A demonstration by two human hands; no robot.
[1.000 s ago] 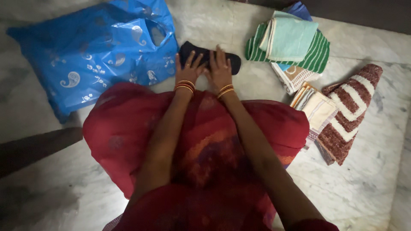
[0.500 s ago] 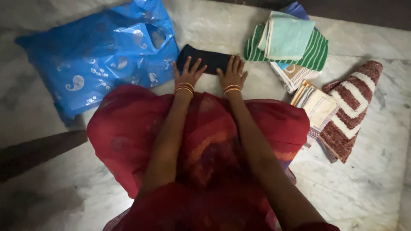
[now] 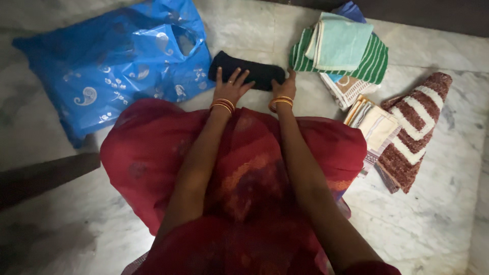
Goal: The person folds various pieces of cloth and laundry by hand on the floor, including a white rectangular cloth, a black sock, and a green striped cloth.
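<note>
A deep red garment (image 3: 244, 168) with orange patterning is worn. Gold and red bangles (image 3: 223, 106) are seen on each wrist; the forearms are left bare.

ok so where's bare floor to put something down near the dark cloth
Bare marble floor lies beyond the dark folded cloth, between the blue plastic bag and the towel stack. More lies lower right of the striped maroon towel. It is crowded right of the right hand.
</note>
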